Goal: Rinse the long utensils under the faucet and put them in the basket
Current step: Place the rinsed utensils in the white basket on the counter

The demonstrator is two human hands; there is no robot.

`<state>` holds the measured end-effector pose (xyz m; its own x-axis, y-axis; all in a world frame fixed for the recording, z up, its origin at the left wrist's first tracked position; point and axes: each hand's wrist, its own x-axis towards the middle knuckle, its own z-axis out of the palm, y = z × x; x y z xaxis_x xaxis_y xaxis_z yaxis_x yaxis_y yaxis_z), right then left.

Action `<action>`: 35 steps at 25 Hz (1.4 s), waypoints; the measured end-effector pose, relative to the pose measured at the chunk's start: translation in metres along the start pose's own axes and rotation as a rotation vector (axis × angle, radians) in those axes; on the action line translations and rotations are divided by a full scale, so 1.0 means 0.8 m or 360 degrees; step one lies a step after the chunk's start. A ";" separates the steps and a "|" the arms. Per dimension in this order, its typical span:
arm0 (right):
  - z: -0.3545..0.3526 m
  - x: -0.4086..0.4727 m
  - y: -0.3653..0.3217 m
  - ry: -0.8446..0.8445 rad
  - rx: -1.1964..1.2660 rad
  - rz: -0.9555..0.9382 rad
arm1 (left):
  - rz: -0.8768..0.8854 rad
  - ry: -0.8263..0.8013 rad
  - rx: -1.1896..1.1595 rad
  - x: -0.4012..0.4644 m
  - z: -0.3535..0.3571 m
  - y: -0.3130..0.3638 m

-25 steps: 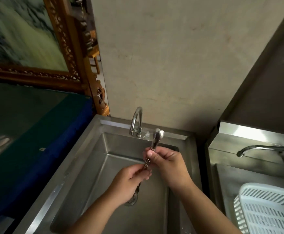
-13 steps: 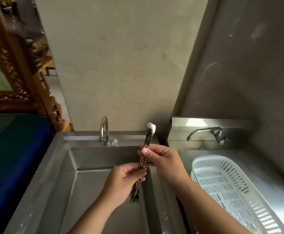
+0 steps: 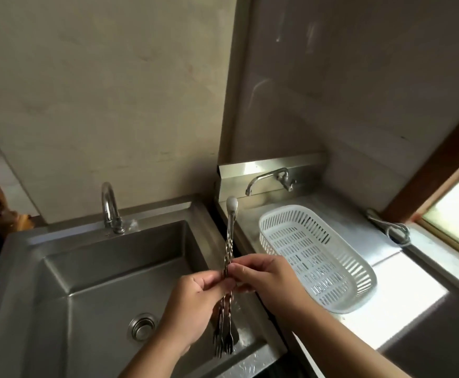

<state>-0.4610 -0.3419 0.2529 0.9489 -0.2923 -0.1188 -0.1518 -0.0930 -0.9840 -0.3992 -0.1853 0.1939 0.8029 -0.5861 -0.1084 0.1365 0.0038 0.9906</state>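
The long utensils are being held as one bundle, nearly upright, over the right rim of the sink. Their twisted metal shafts are running up to a pale rounded tip at the far end, and the forked ends are hanging down near the sink's near edge. The left hand is closing its fingers around the bundle at mid-shaft, and the right hand is pinching the same shafts just above it, so both hands are gripping the bundle and touching each other.

No water is running from the faucet at the far side of the sink, and the bundle is sitting well to the right of its spout. I am judging that the rinse is probably finished, though the utensils are not showing clearly whether they are wet. What is left is the placing: the white slotted basket is lying just right of the hands on the steel worktop, and nothing is lying in it.

A second tap is sticking out from the wall behind the basket, and a metal whisk-like tool is resting far right by the window. Only the raised ledge between sink and worktop is standing between bundle and basket.
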 end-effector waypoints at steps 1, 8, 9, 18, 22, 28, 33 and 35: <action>-0.010 -0.002 0.005 0.0045 0.0012 0.0020 | -0.0013 -0.0014 -0.0015 0.002 0.012 -0.001; -0.136 0.013 0.037 0.0225 0.0100 0.0139 | -0.0281 0.0185 -0.0202 0.042 0.103 -0.018; -0.168 0.020 0.046 0.0275 0.0046 0.0174 | -0.0320 0.0227 -0.0225 0.051 0.122 -0.020; -0.365 0.144 0.154 0.0217 -0.1135 0.0494 | -0.0506 0.0507 -0.0232 0.095 0.253 -0.022; -0.371 0.187 0.186 0.0212 -0.1249 0.0628 | -0.0500 0.0641 -0.0268 0.092 0.283 -0.031; -0.364 0.194 0.195 0.0370 -0.1056 0.0846 | -0.0518 0.0723 -0.0297 0.078 0.304 -0.040; -0.354 0.183 0.203 0.0484 -0.0852 0.0923 | -0.0515 0.0734 -0.0292 0.078 0.304 -0.045; -0.352 0.181 0.198 0.0425 -0.0932 0.0895 | -0.0523 0.0712 -0.0300 0.080 0.303 -0.045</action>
<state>-0.4256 -0.6669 0.1168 0.6039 -0.6501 -0.4611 -0.7689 -0.3226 -0.5521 -0.4934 -0.4193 0.1718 0.8624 -0.1819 -0.4724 0.4876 0.0478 0.8717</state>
